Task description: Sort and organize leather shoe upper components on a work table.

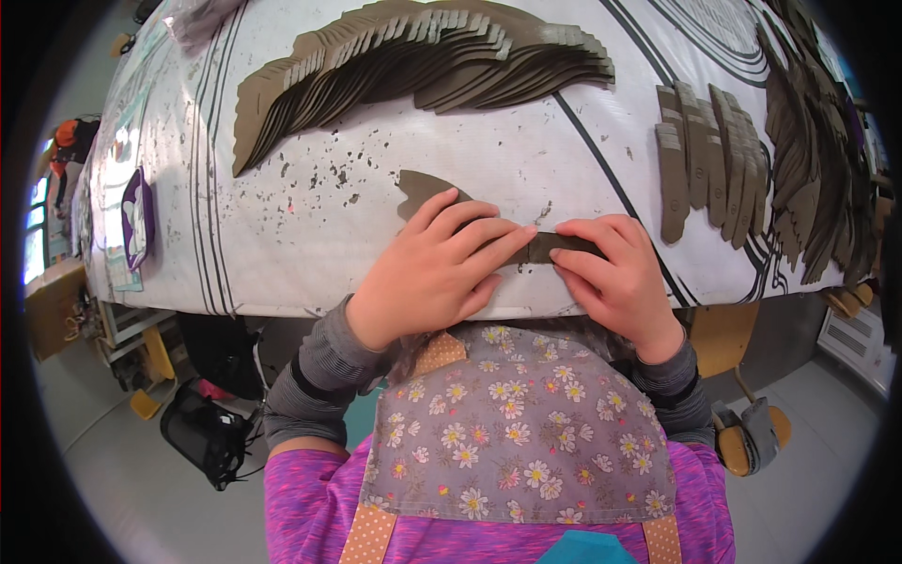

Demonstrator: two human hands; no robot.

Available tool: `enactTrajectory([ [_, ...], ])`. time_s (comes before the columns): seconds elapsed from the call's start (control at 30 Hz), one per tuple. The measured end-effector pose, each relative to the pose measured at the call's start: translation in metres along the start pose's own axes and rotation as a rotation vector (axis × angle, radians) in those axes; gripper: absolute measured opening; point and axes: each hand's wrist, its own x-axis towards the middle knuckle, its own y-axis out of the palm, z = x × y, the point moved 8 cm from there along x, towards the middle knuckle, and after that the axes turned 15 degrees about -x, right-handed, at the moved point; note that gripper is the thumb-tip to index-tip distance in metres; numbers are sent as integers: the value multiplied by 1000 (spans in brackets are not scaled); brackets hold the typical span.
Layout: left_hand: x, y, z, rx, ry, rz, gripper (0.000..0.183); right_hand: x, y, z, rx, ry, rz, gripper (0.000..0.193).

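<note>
Close to the table's near edge lies a flat brown cut piece (423, 191) with a notched, pointed end. My left hand (432, 268) rests over it, fingers stretched across its middle and the thumb on the near side, so much of it is covered. Between my hands shows a narrow brown strip (542, 248) with a line across it; whether it is one part with the notched piece or overlaps it I cannot tell. My right hand (615, 277) pinches the strip's right end between thumb and fingers.
A fanned row of brown pieces (376, 70) with pale edges spreads across the far side. Narrow brown strips (709, 160) lie at the right, beside a large pile of brown pieces (813, 179). Dark scraps (343, 176) dot the white table cover (272, 249). A purple-edged pouch (138, 218) sits left.
</note>
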Motion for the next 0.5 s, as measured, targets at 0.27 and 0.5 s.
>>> enactTrajectory([
  [0.27, 4, 9, -5, 93, -13, 28, 57, -3, 0, -1, 14, 13, 17, 18],
  [0.5, 2, 7, -7, 126, 2, 95, 55, -3, -1, -2, 20, 22, -6, 17],
])
